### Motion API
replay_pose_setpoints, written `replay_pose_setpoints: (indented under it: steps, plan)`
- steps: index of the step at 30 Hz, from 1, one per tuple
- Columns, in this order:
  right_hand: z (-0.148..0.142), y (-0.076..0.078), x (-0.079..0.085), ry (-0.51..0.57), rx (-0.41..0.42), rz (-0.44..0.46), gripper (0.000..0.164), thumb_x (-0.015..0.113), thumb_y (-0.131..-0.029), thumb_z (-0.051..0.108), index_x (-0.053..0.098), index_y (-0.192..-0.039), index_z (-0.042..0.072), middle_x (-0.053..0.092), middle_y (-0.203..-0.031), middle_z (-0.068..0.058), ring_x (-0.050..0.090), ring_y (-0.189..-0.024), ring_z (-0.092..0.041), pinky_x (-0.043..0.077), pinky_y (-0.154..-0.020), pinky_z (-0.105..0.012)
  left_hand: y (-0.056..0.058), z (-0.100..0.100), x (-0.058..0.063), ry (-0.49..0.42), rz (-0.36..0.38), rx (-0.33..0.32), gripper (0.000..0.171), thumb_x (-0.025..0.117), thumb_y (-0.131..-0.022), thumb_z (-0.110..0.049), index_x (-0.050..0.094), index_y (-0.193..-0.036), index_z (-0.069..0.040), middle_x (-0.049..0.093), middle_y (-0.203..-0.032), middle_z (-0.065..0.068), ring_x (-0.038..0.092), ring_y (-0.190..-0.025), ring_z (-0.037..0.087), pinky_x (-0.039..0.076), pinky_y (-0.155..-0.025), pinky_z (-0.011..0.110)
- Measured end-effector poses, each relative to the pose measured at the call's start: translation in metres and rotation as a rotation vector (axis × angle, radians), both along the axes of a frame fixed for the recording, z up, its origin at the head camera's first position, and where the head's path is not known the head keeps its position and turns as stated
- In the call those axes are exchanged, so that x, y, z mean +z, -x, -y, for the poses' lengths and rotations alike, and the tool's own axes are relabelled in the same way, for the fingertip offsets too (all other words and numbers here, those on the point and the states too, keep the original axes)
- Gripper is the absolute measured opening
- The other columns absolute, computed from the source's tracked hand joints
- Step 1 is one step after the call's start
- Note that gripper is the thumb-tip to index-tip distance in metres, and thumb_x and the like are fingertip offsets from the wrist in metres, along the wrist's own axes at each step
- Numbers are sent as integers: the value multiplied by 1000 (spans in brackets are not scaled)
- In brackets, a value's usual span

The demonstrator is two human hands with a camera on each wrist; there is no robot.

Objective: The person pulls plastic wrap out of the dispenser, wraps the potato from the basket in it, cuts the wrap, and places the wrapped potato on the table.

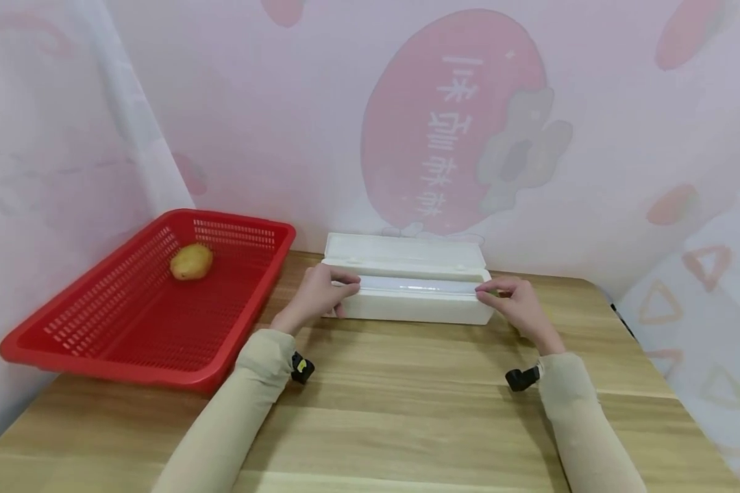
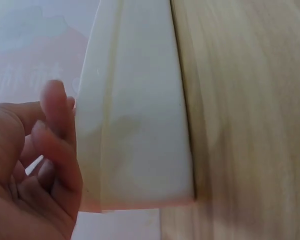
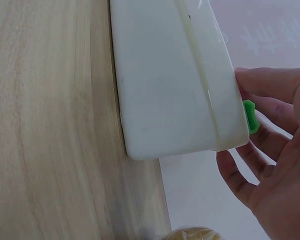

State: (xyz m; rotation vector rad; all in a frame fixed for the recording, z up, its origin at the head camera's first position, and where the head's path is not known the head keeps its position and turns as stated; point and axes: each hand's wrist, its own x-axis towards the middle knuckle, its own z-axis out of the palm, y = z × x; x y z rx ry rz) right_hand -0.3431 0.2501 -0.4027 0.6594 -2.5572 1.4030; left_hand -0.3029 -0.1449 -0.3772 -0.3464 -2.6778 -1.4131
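A white cling film dispenser box (image 1: 416,309) stands at the back of the table, its lid (image 1: 407,252) raised against the wall side. Clear cling film (image 1: 414,285) shines along its front opening. At the box's left end, my left hand (image 1: 319,293) pinches the film's edge between thumb and forefinger. My right hand (image 1: 518,303) pinches the film at the right end. In the right wrist view a green slider (image 3: 250,116) shows beside the right fingers. The film itself is hard to make out in both wrist views.
A red plastic basket (image 1: 222,375) stands on the left of the wooden table (image 1: 407,411), with a potato (image 1: 191,261) in it. A printed pink and white cloth (image 1: 253,137) hangs behind. An amber rounded thing (image 3: 195,233) shows partly at the right wrist view's bottom edge.
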Motion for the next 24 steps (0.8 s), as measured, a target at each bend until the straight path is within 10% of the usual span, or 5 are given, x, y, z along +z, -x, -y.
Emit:
replay_pose_setpoints:
  steps: [24]
  plan:
    - [7, 2, 4, -21, -94, -4, 19, 73, -92, 21, 77, -96, 4, 71, -107, -11, 59, -106, -26, 44, -89, -43, -4, -22, 7, 76, 2, 162, 18, 67, -94, -20, 78, -101, -8, 71, -73, 6, 59, -45, 18, 49, -66, 33]
